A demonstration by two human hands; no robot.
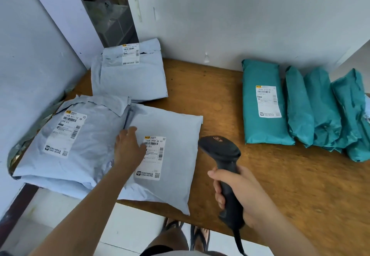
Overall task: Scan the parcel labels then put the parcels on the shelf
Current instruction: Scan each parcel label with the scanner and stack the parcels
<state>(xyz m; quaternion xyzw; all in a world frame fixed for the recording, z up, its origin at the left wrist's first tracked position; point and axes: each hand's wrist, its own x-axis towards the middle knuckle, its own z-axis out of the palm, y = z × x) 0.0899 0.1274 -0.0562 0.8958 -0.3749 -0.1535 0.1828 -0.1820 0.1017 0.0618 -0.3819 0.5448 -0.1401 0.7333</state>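
Observation:
Three pale blue-grey parcels lie on the wooden table (220, 99): one at the back (130, 79), one at the left (66, 145), one in front (172, 135) that overlaps the left one. Each bears a white label. My left hand (128, 147) rests flat on the front parcel, fingers straight, its edge covering the left side of that parcel's label (153, 158). My right hand (240, 193) grips the handle of a black barcode scanner (222, 153), whose head points toward that label from its right.
Several teal parcels (320, 111) stand in a row at the table's right; the leftmost (264, 103) shows a white label. White walls close the back and left. A dark gap (112, 15) opens behind the back parcel. My sandalled feet (186, 233) show below the table's front edge.

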